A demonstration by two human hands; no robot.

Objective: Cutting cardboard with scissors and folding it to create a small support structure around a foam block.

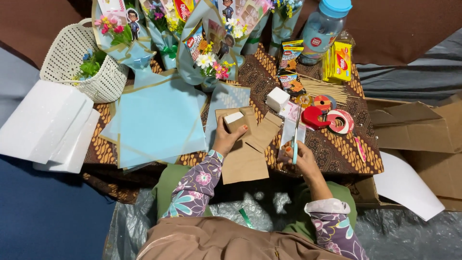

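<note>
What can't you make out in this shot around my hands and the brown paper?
Head view only:
- White block: mostly wrapped by the brown paper and covered by the left hand.
- Tool in the right hand: fingers hide its grip, so its kind is unclear.
- Bouquets: tops cut off by the upper edge.
- Basket: contents partly hidden by its wall.

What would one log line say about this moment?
left hand: holds white block on brown paper | right hand: grips scissors | nearby: red tape dispenser

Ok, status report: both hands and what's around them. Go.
Left hand pinching a small white block against brown paper. Right hand holding scissors. Red tape dispenser close beside the blades.
</note>
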